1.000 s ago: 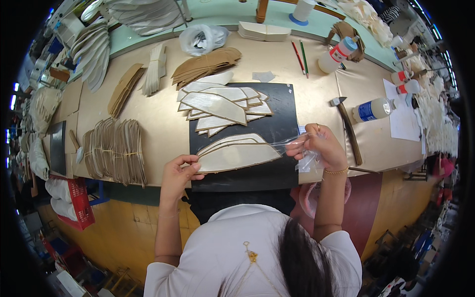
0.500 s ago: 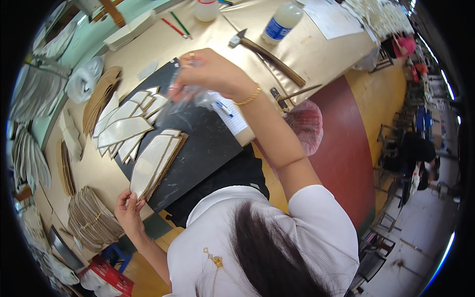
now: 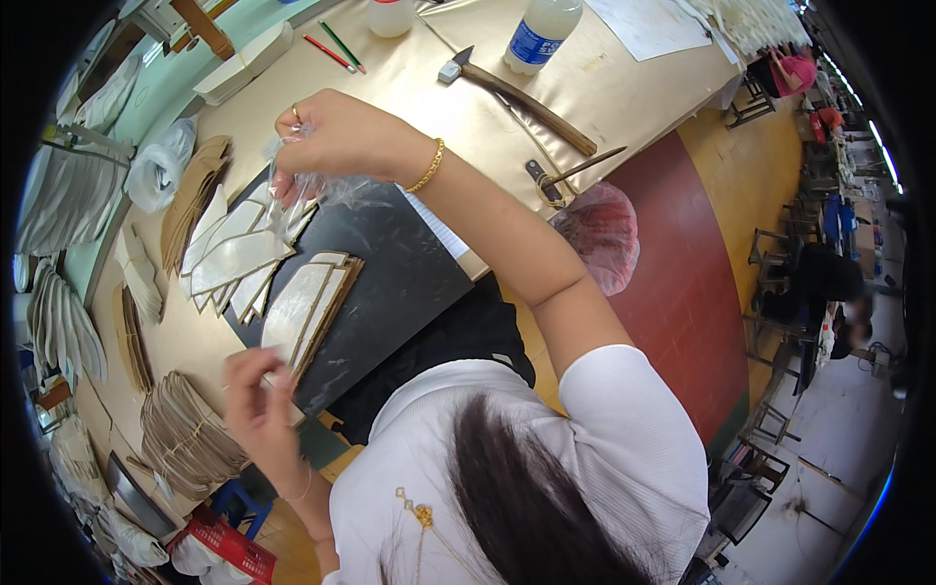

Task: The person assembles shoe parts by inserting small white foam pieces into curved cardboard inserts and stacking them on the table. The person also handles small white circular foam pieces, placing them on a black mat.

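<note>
My right hand (image 3: 327, 141) is closed on a crumpled clear plastic bag (image 3: 341, 190), which hangs over the dark board (image 3: 409, 273). Beneath the bag lies a loose, overlapping heap of pale flat pieces (image 3: 234, 255) with brown edges. A neater fanned stack of similar curved pieces (image 3: 304, 307) rests on the board, nearer to me. My left hand (image 3: 261, 409) is lifted at the near end of that stack, somewhat blurred. Its fingers are loosely bent and apart, with nothing seen in them.
Beyond the board are a hammer (image 3: 526, 105), a bottle (image 3: 542, 37) and two pencils (image 3: 331, 51). Bundles of brown pieces (image 3: 200, 195) and a tied grey bundle (image 3: 185, 429) lie to the left. A bag-lined bin (image 3: 604, 239) is at the table's right edge.
My right hand has moved left with the plastic bag, now over the loose heap. My left hand has come off the near end of the fanned stack.
</note>
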`<move>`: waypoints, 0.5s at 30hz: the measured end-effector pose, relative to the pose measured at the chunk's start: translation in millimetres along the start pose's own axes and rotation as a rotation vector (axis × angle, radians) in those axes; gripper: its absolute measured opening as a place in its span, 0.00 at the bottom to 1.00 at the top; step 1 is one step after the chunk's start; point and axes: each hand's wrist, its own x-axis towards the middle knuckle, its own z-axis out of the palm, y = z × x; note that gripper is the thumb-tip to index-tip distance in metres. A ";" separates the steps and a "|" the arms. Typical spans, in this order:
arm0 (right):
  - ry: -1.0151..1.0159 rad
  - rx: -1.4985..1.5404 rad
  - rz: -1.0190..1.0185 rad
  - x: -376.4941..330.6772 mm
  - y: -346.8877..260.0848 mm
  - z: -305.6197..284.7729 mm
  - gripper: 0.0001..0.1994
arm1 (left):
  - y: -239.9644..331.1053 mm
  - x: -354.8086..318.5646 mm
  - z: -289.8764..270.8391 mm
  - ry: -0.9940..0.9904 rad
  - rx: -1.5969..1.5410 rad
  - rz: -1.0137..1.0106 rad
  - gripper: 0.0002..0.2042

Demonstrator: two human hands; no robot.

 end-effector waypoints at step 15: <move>0.011 -0.086 0.008 -4.6 -0.5 7.3 0.12 | 56.5 40.6 126.5 -1.153 -0.608 0.362 0.04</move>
